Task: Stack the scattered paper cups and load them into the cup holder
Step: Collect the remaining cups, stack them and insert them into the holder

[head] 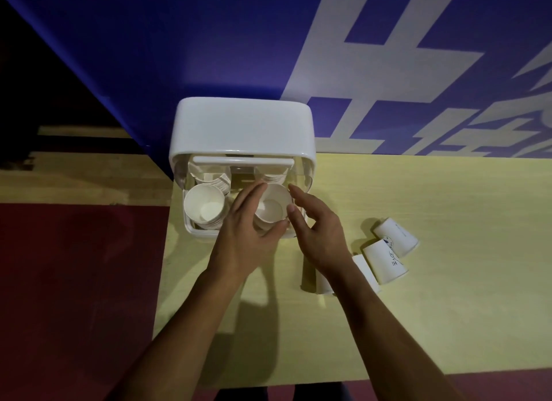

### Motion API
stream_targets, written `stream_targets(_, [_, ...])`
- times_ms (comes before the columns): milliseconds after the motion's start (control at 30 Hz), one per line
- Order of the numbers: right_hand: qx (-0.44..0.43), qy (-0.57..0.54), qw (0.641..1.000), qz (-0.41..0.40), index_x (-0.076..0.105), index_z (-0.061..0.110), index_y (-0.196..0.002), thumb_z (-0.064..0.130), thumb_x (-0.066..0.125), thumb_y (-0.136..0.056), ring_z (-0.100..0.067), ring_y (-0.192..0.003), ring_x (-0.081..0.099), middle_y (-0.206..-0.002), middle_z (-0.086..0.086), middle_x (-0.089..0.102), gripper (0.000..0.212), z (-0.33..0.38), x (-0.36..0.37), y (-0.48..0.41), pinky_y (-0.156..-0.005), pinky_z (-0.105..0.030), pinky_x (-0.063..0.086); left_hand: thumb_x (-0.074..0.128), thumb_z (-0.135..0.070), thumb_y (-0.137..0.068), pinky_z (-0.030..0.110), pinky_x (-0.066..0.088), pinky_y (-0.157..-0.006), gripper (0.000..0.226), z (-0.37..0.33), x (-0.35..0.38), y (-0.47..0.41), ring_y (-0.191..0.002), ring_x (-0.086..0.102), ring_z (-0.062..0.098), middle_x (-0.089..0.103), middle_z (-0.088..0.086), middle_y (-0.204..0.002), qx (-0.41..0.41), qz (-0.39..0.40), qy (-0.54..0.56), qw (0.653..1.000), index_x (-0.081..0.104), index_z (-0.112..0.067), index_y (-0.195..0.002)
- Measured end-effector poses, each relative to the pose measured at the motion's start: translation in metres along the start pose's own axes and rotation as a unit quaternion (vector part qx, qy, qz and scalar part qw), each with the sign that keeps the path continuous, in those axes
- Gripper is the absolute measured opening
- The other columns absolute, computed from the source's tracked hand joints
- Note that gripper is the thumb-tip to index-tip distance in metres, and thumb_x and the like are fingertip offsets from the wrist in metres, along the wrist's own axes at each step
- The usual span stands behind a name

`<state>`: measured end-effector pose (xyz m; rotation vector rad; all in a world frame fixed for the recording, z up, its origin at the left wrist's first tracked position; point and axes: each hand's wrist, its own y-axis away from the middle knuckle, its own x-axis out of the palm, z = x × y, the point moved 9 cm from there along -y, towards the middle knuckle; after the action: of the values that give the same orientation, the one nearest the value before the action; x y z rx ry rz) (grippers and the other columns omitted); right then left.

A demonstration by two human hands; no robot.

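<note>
Both hands are at the white cup holder (239, 123), which stands at the far left edge of the table (448, 296) with its lid raised. The left hand (242, 236) and right hand (316, 230) cup the right-hand stack of paper cups (273, 211) from either side; the left thumb and fingers (249, 196) curl around its rim, and the right fingers look loosely curved beside it, though whether they press the cup I cannot tell. A second stack (204, 205) already sits in the left compartment, with more cups behind.

The step in hand looks like seating this stack in the right compartment. Several loose cups (385, 262) lie tipped on the table to the right, near the right forearm. The next move likely calls for letting go, reaching right, and nesting those cups together.
</note>
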<state>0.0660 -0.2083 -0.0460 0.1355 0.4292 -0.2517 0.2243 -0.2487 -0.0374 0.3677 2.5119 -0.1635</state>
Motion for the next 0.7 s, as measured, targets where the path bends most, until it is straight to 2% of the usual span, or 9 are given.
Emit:
stream_targets(67, [-0.005,-0.003,1.0,-0.002,0.061,0.027,-0.141,0.028,0.058,-0.105,0.011,-0.124,0.055,-0.133,0.023,0.062,0.036,-0.001,0.002,0.001,-0.102,-0.014,0.045,0.077,-0.042,-0.089,0.002,0.027,-0.107,0.074,0.009,0.001,0.004,-0.143,0.042,0.008,0.048,-0.005,-0.155,-0.027,0.004,0.017,0.999,0.045,-0.024,-0.153])
stream_targets(167, [-0.006,0.003,1.0,-0.005,0.059,0.029,-0.142,0.028,0.054,-0.106,0.012,-0.124,0.055,-0.133,0.027,0.059,0.036,0.0,0.005,0.001,-0.101,-0.011,0.044,0.075,-0.047,-0.09,0.006,0.029,-0.105,0.074,0.016,0.003,0.003,-0.142,0.043,0.007,0.049,-0.007,-0.154,-0.054,0.011,0.028,0.998,0.043,-0.03,-0.155])
stream_targets(300, [0.009,0.004,1.0,-0.009,0.058,0.029,-0.144,0.029,0.052,-0.107,0.008,-0.126,0.055,-0.136,0.024,0.059,0.037,-0.003,0.007,0.002,-0.104,-0.018,0.047,0.076,-0.047,-0.088,0.031,0.043,-0.112,0.074,0.019,0.002,0.001,-0.139,0.046,0.009,0.052,-0.007,-0.151,-0.07,0.017,0.044,0.996,0.043,-0.035,-0.153])
stream_targets(367, [0.011,0.008,1.0,-0.007,0.057,0.03,-0.144,0.031,0.051,-0.107,0.008,-0.127,0.055,-0.137,0.023,0.059,0.038,-0.002,0.007,0.002,-0.105,-0.021,0.048,0.077,-0.049,-0.087,0.042,0.047,-0.111,0.075,0.023,0.003,0.001,-0.138,0.048,0.011,0.052,-0.007,-0.15,-0.077,0.02,0.059,0.995,0.043,-0.037,-0.153])
stream_targets(467, [0.021,-0.003,1.0,-0.005,0.052,0.033,-0.148,0.038,0.049,-0.108,0.005,-0.132,0.052,-0.144,0.018,0.057,0.041,0.0,0.002,0.008,-0.108,-0.023,0.046,0.077,-0.056,-0.084,0.046,0.048,-0.109,0.081,0.019,0.001,0.003,-0.14,0.046,0.015,0.049,-0.006,-0.152,-0.081,0.024,0.056,0.995,0.037,-0.041,-0.153])
stream_targets(533, [0.031,-0.021,0.999,-0.017,0.052,0.036,-0.147,0.04,0.048,-0.108,0.005,-0.133,0.052,-0.144,0.015,0.059,0.04,0.001,-0.012,0.017,-0.107,-0.021,0.045,0.075,-0.056,-0.086,0.042,0.049,-0.109,0.081,0.005,-0.008,0.012,-0.141,0.044,0.015,0.047,-0.002,-0.154,-0.051,-0.005,0.025,0.998,0.036,-0.033,-0.154])
stream_targets(633, [0.059,-0.012,0.997,-0.053,0.058,0.037,-0.141,0.038,0.049,-0.108,0.007,-0.129,0.054,-0.138,0.017,0.062,0.034,-0.017,-0.049,0.035,-0.106,-0.019,0.045,0.067,-0.051,-0.09,0.016,0.043,-0.105,0.069,-0.044,-0.015,0.035,-0.131,0.049,0.015,0.053,0.005,-0.144,0.045,-0.066,-0.005,0.997,0.049,-0.014,-0.145])
stream_targets(700, [0.095,0.016,0.993,-0.074,0.06,0.031,-0.141,0.04,0.049,-0.107,0.004,-0.123,0.059,-0.132,0.012,0.068,0.036,-0.038,-0.078,0.046,-0.103,-0.021,0.048,0.064,-0.047,-0.09,0.009,0.039,-0.101,0.06,-0.076,0.01,0.044,-0.126,0.052,0.013,0.057,0.004,-0.137,0.101,-0.025,-0.018,0.994,0.056,-0.012,-0.138])
